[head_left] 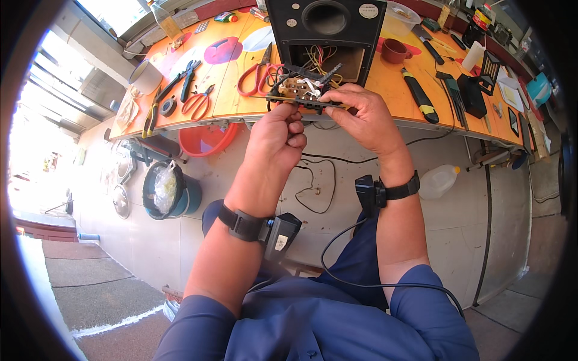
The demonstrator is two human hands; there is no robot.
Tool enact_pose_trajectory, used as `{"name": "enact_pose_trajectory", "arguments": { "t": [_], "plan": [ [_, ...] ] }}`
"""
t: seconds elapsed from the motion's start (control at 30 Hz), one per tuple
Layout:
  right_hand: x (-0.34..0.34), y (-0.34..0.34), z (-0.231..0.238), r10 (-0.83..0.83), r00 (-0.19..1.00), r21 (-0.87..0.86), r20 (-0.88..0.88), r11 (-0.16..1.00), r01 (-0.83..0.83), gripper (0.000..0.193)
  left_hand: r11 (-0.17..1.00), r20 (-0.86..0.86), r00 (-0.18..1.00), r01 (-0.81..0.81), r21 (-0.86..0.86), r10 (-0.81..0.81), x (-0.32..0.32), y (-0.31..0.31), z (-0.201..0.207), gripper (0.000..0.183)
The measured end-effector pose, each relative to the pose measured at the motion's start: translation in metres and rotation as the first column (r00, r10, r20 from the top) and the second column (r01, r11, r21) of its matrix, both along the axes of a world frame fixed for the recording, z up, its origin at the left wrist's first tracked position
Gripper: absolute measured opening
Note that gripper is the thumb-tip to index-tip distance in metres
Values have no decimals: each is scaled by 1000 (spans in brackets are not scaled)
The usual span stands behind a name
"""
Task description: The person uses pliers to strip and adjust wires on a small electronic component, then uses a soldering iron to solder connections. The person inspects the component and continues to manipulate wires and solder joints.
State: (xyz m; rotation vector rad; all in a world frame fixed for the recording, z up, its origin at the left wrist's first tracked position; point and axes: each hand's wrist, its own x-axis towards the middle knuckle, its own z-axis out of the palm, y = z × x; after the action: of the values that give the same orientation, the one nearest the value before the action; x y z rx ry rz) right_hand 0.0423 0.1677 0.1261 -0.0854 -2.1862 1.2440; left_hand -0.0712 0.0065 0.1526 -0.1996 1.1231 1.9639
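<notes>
At the table's front edge I hold a brown circuit board [295, 88] with a narrow dark panel along its near side. My left hand [278, 133] is closed, thumb and curled fingers on the panel's left end. My right hand [366, 115] pinches its right end between thumb and fingers. White connectors and dark parts sit on the board. Coloured wires [318, 58] run from behind it into the open lower bay of a black speaker cabinet [325, 37]. Red-handled scissors [257, 75] lie just left of the board. My fingers partly cover both ends of the panel.
Pliers [188, 83], smaller red-handled snips [197, 103] and black tape [168, 107] lie left on the orange table. A utility knife [420, 95], brown cup [394, 50] and files [456, 96] lie right. Below are a red basin [208, 139], bucket [186, 198] and floor cable [334, 180].
</notes>
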Motion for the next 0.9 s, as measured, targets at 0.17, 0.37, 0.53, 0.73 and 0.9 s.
{"name": "enact_pose_trajectory", "arguments": {
  "t": [0.17, 0.37, 0.53, 0.73, 0.9],
  "plan": [
    [0, 0, 0, -7, 1000, -1, -3, 1000, 7, 24, 1000, -51, 999, 9, -12, -9, 4, -3, 0, 4],
    [0, 1, -1, 8, 1000, 3, -5, 1000, -8, 25, 999, -25, 999, -31, -5, 31, 3, 1, -3, 7],
    [-1, 1, -2, 7, 1000, 10, -12, 1000, -7, 25, 998, 58, 998, 4, 61, -7, -2, 1, -5, 8],
    [0, 0, -1, -5, 1000, -3, -6, 1000, 5, 25, 998, 63, 998, 1, 70, -5, 2, -3, -5, 9],
    [0, 0, -1, -9, 1000, -13, -4, 1000, 9, 25, 999, 31, 1000, -6, 48, 5, 3, -1, -7, 9]
  ]
}}
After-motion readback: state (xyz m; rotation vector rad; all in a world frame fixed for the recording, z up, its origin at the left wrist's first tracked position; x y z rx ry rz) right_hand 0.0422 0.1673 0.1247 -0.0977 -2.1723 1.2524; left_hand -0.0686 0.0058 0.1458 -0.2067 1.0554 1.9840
